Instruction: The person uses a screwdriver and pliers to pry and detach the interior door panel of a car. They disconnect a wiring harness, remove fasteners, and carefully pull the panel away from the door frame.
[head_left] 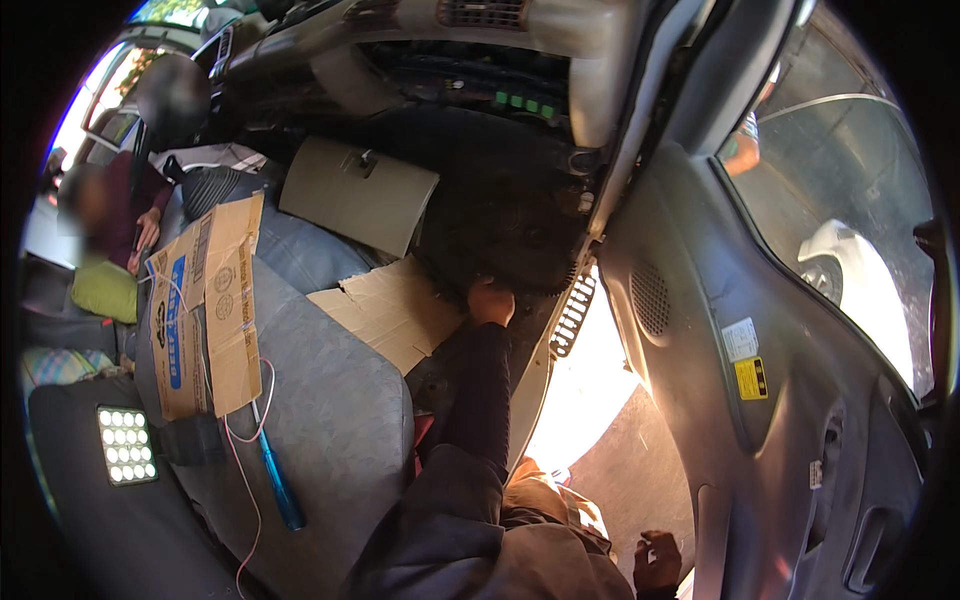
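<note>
"Dark cloth sleeve nearest. Its left hand?"
"Curled against black, matte footwell lining, ahead of the patterned fabric seat; grip unclear."
"Right hand?"
"Fingers bent, near the moulded door panel; can't tell if holding."
"Beyond?"
"Flat, torn-edged cardboard."

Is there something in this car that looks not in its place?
Yes. The grey panel, apparently a glove-box lid, seems to lie loose below the dashboard, where green parts show in an open cavity. Cardboard lies near the left hand, and a blue-handled screwdriver is on the seat, an odd place for it.
</note>
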